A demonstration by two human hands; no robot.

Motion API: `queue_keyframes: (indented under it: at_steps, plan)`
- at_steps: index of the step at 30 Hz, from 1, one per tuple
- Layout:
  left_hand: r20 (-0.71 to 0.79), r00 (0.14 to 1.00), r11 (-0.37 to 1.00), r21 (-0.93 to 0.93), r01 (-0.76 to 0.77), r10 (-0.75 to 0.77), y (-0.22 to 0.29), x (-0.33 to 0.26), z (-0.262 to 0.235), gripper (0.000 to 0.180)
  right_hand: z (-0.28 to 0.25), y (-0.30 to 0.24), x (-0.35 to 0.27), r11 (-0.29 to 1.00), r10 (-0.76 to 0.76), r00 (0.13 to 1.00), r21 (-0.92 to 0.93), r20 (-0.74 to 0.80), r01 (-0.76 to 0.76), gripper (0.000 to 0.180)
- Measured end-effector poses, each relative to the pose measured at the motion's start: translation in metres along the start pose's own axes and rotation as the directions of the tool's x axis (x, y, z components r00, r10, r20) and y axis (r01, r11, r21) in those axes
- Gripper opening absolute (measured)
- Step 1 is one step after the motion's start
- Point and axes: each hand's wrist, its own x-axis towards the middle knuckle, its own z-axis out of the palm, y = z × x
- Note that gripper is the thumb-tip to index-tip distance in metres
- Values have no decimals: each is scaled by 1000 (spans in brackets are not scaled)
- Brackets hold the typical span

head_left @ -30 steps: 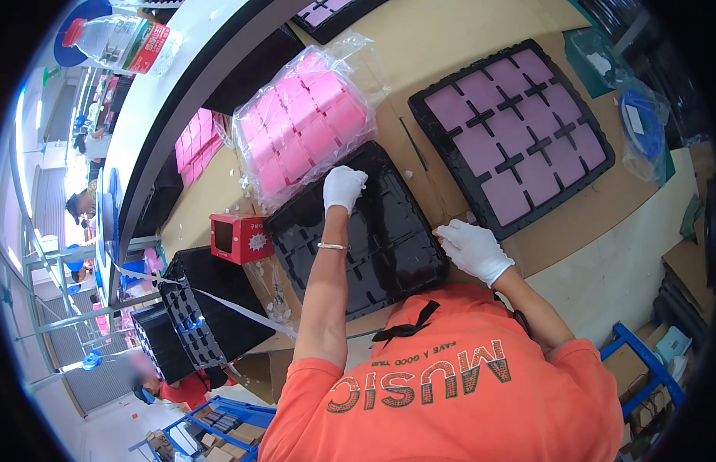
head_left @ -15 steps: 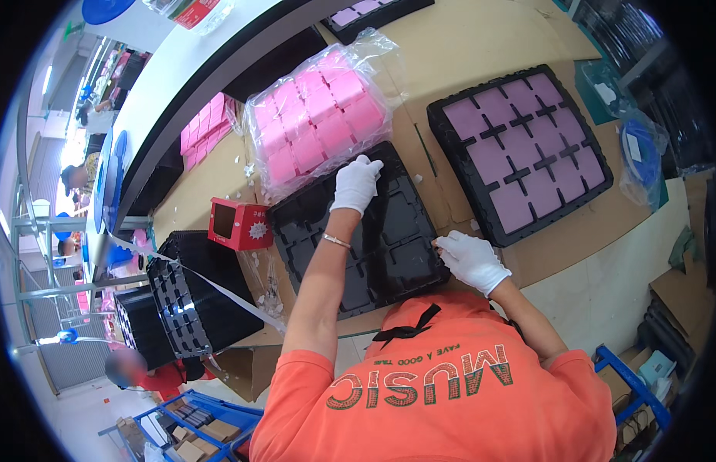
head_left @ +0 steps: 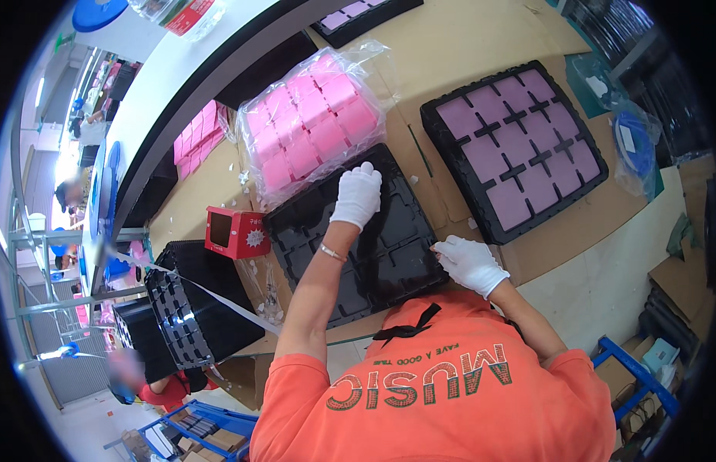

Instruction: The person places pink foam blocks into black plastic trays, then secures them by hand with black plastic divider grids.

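A black plastic tray (head_left: 399,266) with moulded compartments lies at an angle on the cardboard-covered bench in front of me. My left hand (head_left: 357,195), in a white glove, rests over its upper part with the fingers curled closed. Whatever those fingers hold, if anything, is hidden. At the tray's right edge is my right hand (head_left: 470,262), also gloved, its fingers bent in a pinch against the rim; a bare fingertip shows. Just beyond the tray sits a clear plastic bag (head_left: 379,73) of pink divided pieces (head_left: 308,115).
To the right stands a black tray with mauve pieces (head_left: 519,146). A small red box (head_left: 236,232) is left of the tray in front of me, beside stacked black trays (head_left: 207,296). Blue tape rolls (head_left: 633,146) lie far right. White scraps dot the cardboard (head_left: 450,46).
My left hand has shifted very slightly down and its fingers look more bunched. The right hand holds its place at the tray's edge. The whole view has tilted a little.
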Motion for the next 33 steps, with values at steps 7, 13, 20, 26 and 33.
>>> queue_keyframes:
  at_steps: [7,13,20,26,33]
  plan:
    - [-431,726,839,-369,400,-536,-70,-104,-57,7,-6,-5,1,997,-62,998,-51,9,62,21]
    - [-334,283,438,-707,555,-899,-220,-223,-62,14,-2,-7,2,996,-71,997,-58,29,73,19]
    - [-246,461,499,-125,857,-853,-256,-234,-40,17,-5,-42,46,991,-112,988,-79,-103,104,17]
    - [-393,312,372,-86,924,-865,-281,-246,-27,10,-16,-46,148,980,-199,884,-81,-423,182,13]
    - [-593,600,838,-289,463,-536,-219,-144,-53,11,-11,-22,289,980,-170,818,-184,-550,79,14]
